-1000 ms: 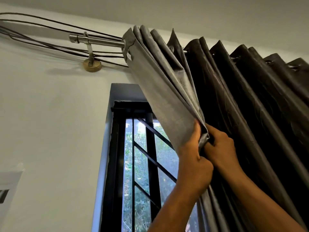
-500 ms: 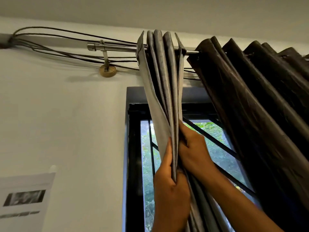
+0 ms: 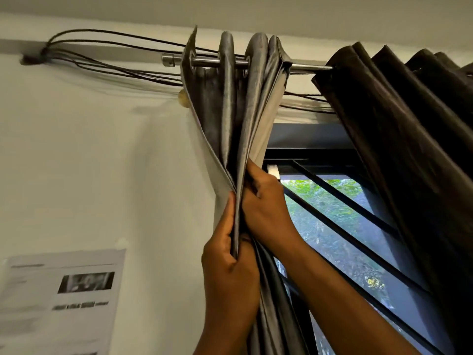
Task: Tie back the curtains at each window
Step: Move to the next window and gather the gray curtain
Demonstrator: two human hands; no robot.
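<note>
At the rod (image 3: 304,67): grey curtain (image 3: 227,108) now bunched further left — more window (image 3: 340,226) bared.
Your hands: left hand (image 3: 230,275) and right hand (image 3: 266,208) each grip its folds.

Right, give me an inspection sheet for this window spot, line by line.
Surface: white wall, no work surface seen.
Job's things: grey curtain bunched at the left end of the rod; dark curtain hangs to the right; no tieback seen.
Clutter: printed sheet stuck on the wall.
Grippers: left hand and right hand both grip the grey folds.
Cables: dark wires run along the wall behind the rod.
Surroundings: barred window, greenery outside.
</note>
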